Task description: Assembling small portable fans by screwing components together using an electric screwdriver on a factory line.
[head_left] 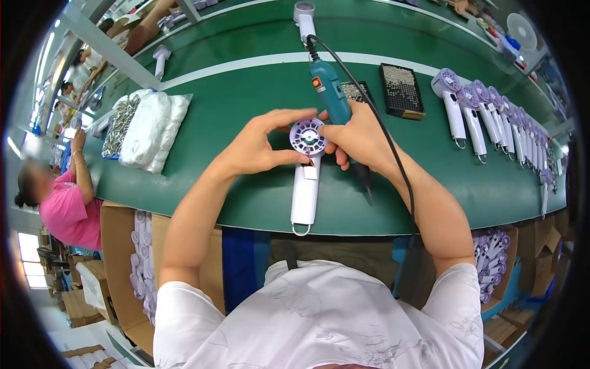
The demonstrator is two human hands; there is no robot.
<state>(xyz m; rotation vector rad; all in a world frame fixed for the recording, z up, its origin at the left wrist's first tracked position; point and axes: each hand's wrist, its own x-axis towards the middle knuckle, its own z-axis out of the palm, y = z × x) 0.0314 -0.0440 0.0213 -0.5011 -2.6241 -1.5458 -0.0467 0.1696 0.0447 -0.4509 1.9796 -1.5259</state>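
Observation:
A handheld fan (305, 190) lies on the green work table with its round purple head away from me and its white handle toward me. A wire loop sticks out of the handle's near end. Spokes and a little wiring show in the open head. My left hand (261, 144) grips the head from the left, thumb low and index finger along the top. In my right hand (359, 135) is a teal electric screwdriver (332, 92), its dark tip slanting down to the right, off the fan. The right thumb and fingertips also touch the head's right rim.
Black trays of small metal parts (402, 92) lie beyond my right hand. Several fans (473, 117) line the right side. White plastic bags (153, 132) sit at the left. The screwdriver's cord (393, 147) crosses my right forearm. A person in pink (70, 206) sits farther left.

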